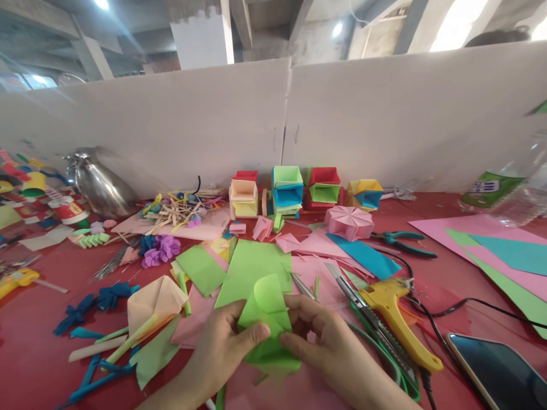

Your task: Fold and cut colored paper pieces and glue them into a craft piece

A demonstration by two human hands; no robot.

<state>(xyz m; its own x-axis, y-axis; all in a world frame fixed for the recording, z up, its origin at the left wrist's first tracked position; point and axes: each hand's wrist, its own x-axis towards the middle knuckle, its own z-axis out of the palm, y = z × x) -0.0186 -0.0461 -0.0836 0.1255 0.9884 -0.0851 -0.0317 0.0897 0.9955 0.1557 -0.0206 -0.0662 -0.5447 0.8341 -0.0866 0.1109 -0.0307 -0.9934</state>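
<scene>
Both my hands hold a small bright green piece of paper (268,319) low in the middle of the view, its top edge curled over. My left hand (222,344) pinches its left side with thumb and fingers. My right hand (322,339) pinches its right side, thumb pressed on the paper. Under it lie larger green sheets (252,267) and pink sheets (316,285) on the red table (34,336).
A yellow glue gun (395,316) with black cord, a box cutter (363,313) and a phone (499,370) lie to the right. Folded paper boxes (287,191) stand at the back by a white partition (384,114). Teal pliers (404,240), a steel kettle (100,185), paper flowers (161,249), a plastic bottle (508,191).
</scene>
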